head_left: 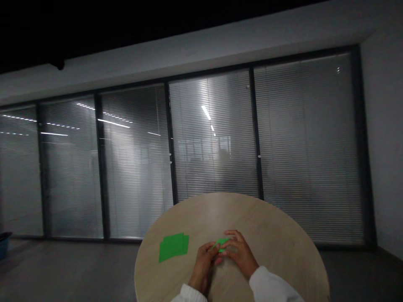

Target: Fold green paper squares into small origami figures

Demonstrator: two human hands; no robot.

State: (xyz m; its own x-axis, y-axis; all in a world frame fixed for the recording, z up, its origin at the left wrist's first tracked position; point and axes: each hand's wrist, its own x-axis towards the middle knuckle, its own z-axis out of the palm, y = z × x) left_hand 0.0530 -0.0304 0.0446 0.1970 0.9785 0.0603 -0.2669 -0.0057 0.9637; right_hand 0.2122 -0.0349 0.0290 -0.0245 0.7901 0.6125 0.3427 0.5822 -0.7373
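Paper (223,242), green and small, is between the two hands, at the near part of the round table (283,251). The left hand (205,255) pinches its left side with the thumb and a finger. The right hand (238,249) is at the other side, with its fingers bent and spread a bit, some of them over the paper. I cannot tell if the right thumb is pinching too, because the fingers hide it. The step in hand looks like bending or shaping the paper — a fold, maybe, but any crease is too small to see. A move like that calls for a firm hold with the left fingers, so the paper does not slip, and a soft, neat push with the right ones. More green sheets (173,246) lie flat on the table to the left of the hands, not touching them — they overlap, with corners sticking out
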